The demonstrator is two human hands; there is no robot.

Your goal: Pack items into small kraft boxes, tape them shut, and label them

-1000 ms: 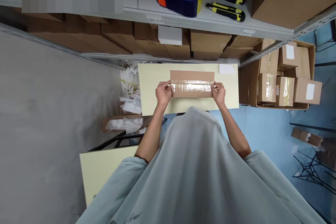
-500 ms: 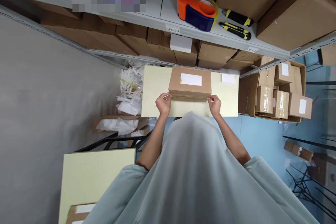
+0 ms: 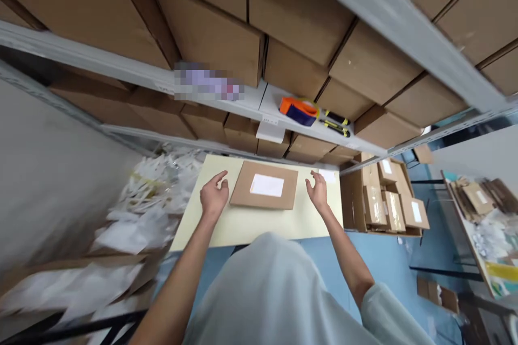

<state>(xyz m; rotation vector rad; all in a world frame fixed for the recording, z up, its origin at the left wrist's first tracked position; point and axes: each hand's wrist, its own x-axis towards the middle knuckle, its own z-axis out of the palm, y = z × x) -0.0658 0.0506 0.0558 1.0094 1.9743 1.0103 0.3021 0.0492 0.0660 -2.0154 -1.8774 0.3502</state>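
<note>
While both hands (image 3: 214, 197) (image 3: 319, 193) hold their fingers (image 3: 220, 176) parted, the brown carton (image 3: 265, 202) shows a white label (image 3: 267, 185).

Grey wall (image 3: 40, 172) left, blue floor (image 3: 392, 264), metal shelving (image 3: 384, 11) ahead.

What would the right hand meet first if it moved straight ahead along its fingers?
Past the right side of the box, the right hand would likely cross the table and meet the shelf boxes; its height is unclear, so the shelf edge might come first.
</note>
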